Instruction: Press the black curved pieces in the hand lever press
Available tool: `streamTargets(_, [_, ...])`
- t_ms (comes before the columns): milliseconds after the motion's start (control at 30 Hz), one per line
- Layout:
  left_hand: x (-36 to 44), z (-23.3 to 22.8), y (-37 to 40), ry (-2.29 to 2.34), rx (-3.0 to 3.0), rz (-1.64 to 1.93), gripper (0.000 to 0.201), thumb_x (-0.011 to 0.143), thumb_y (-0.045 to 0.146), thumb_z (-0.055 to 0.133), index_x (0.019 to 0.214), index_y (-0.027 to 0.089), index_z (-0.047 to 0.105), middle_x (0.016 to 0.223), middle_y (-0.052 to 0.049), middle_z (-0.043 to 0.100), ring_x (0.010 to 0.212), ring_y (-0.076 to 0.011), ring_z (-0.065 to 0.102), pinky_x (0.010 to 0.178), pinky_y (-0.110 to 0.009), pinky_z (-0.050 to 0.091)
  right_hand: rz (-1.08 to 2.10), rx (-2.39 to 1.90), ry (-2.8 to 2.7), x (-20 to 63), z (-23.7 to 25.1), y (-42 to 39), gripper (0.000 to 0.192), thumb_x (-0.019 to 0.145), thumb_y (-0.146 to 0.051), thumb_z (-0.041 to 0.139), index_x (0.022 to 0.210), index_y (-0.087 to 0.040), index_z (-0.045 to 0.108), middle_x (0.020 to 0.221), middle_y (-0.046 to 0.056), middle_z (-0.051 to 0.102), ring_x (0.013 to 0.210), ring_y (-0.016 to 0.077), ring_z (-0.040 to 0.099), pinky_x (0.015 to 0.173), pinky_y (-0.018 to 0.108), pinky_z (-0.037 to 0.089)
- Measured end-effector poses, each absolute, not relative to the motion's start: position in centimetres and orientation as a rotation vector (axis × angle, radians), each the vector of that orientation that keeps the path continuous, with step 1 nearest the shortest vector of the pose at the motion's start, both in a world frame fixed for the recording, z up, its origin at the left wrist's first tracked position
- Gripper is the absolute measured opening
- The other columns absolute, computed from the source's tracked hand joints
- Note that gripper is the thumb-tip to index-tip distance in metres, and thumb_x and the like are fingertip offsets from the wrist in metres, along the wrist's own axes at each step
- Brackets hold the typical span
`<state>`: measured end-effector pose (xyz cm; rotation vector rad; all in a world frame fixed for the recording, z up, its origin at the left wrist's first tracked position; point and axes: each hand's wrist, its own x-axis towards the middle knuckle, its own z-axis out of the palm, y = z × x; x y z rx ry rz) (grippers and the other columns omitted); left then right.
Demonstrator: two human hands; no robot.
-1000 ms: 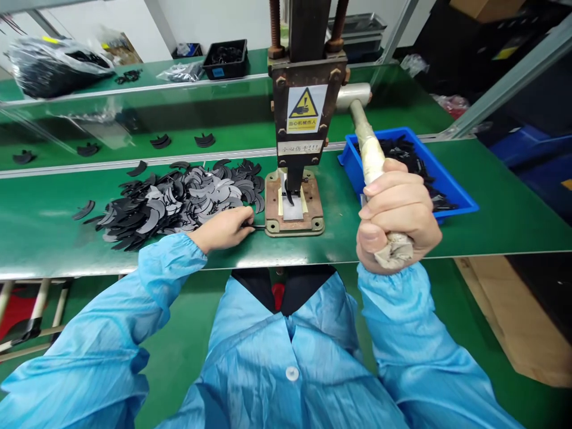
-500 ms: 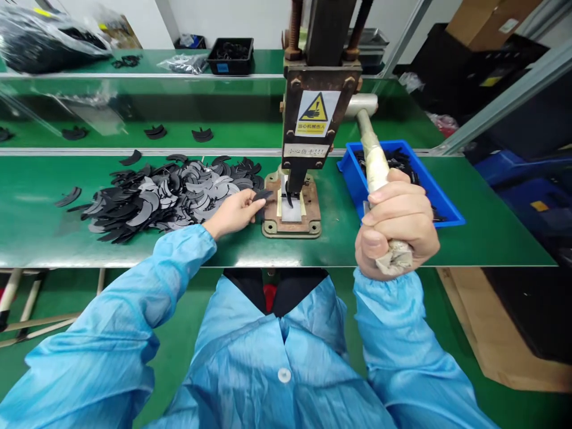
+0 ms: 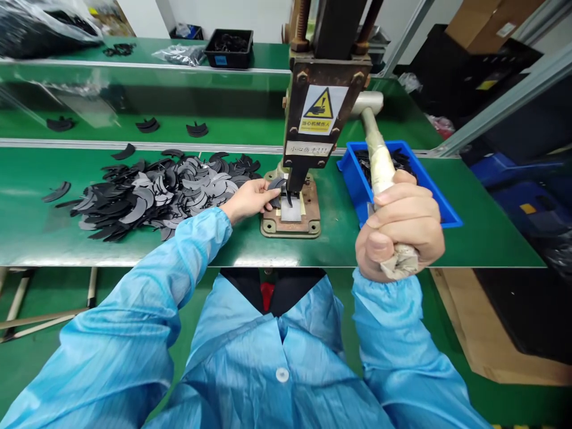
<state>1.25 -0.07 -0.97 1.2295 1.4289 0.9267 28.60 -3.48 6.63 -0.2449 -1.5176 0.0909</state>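
Note:
My left hand (image 3: 251,199) pinches a curved black plastic part (image 3: 276,187) at the left side of the press base (image 3: 268,226). Just right of that part, the ram (image 3: 297,177) of the hand press (image 3: 328,113) stands over a small pale block (image 3: 290,210), where a thin dark curved piece shows at the ram's tip. My right hand (image 3: 400,229) is wrapped around the taped handle of the press lever (image 3: 379,161), which slopes up to a metal hub beside the press. Left of my left hand lies a heap of curved black parts (image 3: 165,193).
A blue bin (image 3: 447,217) holding dark parts stands right of the press, behind my right hand. Several curved pieces sit along the strip behind the rail. On the back shelf are a black tray (image 3: 230,62) and a clear plastic bag (image 3: 181,55).
My left hand has moved right with the curved part, from the edge of the press base to beside the ram. My right hand keeps its hold on the lever, almost unmoved.

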Motion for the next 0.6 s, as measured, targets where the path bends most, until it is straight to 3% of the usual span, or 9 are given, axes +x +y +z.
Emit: streamTargets(600, [1.5, 1.3, 1.2, 1.429, 0.964, 0.717, 0.037, 0.088, 0.04, 0.092, 0.079, 0.018, 0.064, 0.058, -0.004, 0.07, 0.049, -0.013, 0.069, 0.047, -0.017, 0.05, 0.051, -0.26, -1.461, 28.0, 6.6, -3.3, 0.043, 0.091, -0.05, 0.074, 0.066, -0.024, 0.05, 0.066, -0.006, 0.056, 0.085, 0.0147, 0.069, 0.108, 0.056, 0.06])
